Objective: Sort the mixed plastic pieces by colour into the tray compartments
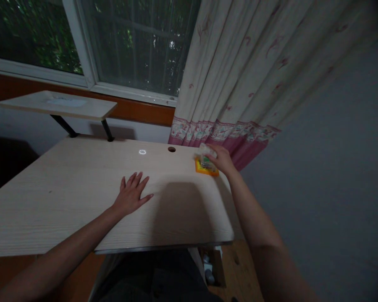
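My left hand (132,193) lies flat on the light wooden desk (66,197), fingers spread, holding nothing. My right hand (222,160) reaches to the desk's far right corner and is closed on a small pale packet (205,157) with green print. The packet rests on, or just above, an orange-yellow flat square object (204,170) at the desk edge. I cannot tell whether the hand also grips the orange piece.
A round cable hole (171,149) and a small bright ring of light (142,152) sit near the desk's back edge. A raised shelf (63,105) stands at the back left under the window (119,42). A cream and pink curtain (239,84) hangs behind the right hand.
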A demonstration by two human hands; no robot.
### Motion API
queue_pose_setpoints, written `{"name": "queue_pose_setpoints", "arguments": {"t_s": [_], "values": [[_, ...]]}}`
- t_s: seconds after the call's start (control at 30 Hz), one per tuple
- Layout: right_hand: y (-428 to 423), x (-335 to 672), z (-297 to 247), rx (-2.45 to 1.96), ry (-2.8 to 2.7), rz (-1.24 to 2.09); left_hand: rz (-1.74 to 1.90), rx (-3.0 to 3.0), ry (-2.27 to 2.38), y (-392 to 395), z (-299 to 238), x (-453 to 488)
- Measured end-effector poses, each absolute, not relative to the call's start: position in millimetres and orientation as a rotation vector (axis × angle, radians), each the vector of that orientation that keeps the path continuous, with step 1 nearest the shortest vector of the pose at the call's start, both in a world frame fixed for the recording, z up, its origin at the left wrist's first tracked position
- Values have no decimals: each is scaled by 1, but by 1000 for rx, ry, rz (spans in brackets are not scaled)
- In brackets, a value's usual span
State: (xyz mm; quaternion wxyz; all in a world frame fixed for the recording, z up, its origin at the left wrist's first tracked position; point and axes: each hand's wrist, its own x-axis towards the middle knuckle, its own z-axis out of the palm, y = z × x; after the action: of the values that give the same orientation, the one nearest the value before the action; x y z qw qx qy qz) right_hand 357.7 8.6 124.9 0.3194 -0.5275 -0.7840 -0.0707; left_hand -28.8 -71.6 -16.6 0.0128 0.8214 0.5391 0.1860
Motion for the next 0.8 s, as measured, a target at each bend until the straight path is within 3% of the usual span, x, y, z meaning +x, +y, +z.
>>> {"name": "queue_pose_setpoints", "arguments": {"t_s": [0.13,0.37,0.8], "values": [[4,298,120,-1193,-2204,-26,873,2410,1415,-55,0,-28],[-4,173,99,-946,-2380,142,1318,1600,919,-11,30,-40],[28,61,45,-984,-2342,35,1544,1050,947,11,14,-105]]}}
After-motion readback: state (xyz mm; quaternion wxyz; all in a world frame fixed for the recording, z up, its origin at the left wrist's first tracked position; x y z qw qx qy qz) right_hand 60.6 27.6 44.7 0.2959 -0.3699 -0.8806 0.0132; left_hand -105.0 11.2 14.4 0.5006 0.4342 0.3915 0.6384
